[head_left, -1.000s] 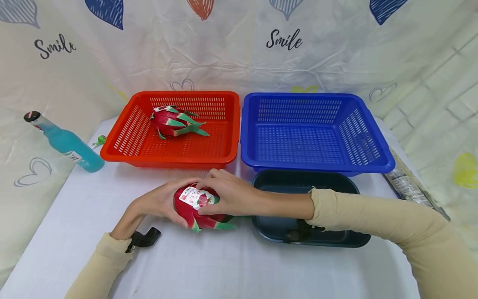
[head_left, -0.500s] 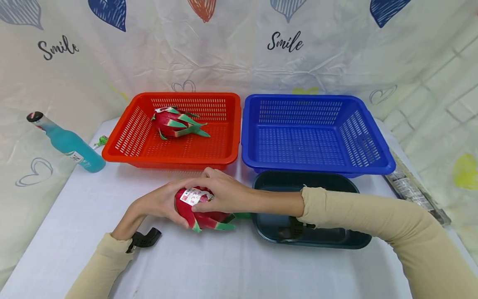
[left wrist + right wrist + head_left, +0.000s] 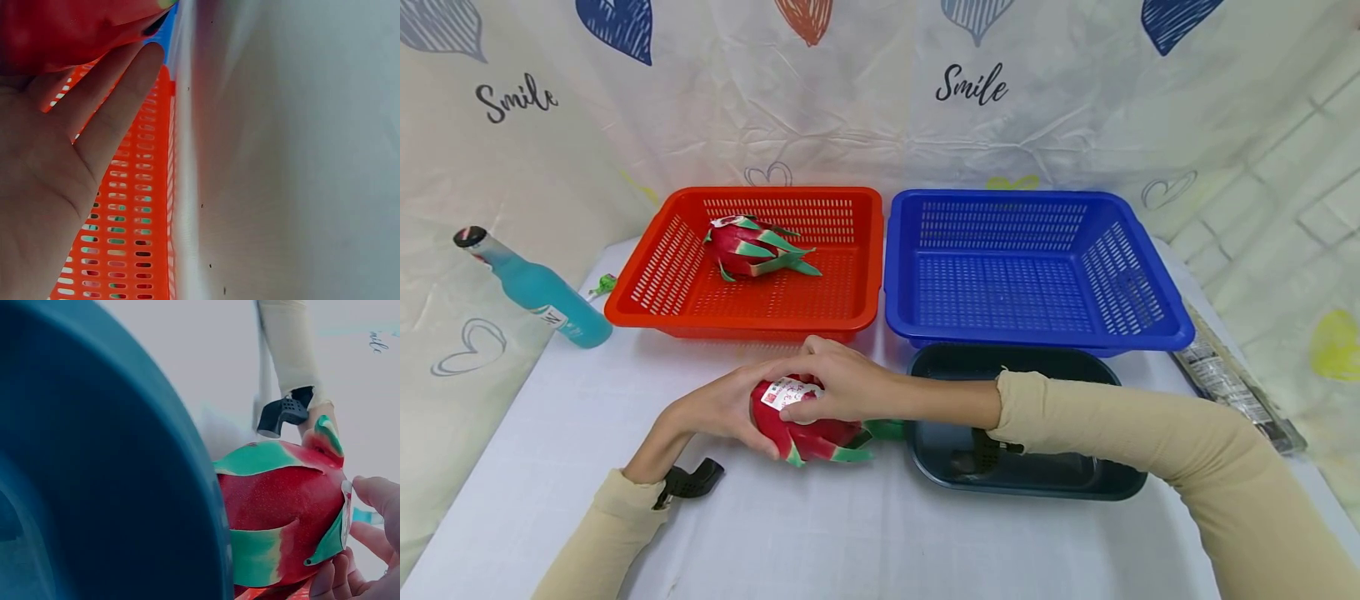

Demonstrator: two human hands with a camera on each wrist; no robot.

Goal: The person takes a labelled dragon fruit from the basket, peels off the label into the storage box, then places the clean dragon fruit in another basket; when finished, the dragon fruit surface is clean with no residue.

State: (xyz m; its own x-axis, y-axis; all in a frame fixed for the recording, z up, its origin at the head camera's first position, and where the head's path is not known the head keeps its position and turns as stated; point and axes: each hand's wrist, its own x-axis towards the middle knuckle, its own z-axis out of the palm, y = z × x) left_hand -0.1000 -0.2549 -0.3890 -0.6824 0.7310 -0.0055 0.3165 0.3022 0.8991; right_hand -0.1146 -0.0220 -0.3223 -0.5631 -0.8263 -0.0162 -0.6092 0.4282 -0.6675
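A red dragon fruit with green scales lies on the white table, in front of the red basket. My left hand holds its left end, the thumb on the near side. From the right, my right hand reaches over the top of the fruit. Its thumb lies on the white label and its fingers curl over the far side. The right wrist view shows the thumb at the edge of the label. Part of the label is hidden. In the left wrist view, the fruit covers some fingers of the left hand.
Another dragon fruit lies in the red basket. Beside it stands a blue basket. A dark green tub sits under the right forearm. A turquoise bottle stands at the left; a flat silvery package lies at the right.
My right hand has slid a little to the left over the fruit, its thumb moving across the label and covering more of it. The left hand and the fruit stay nearly still.
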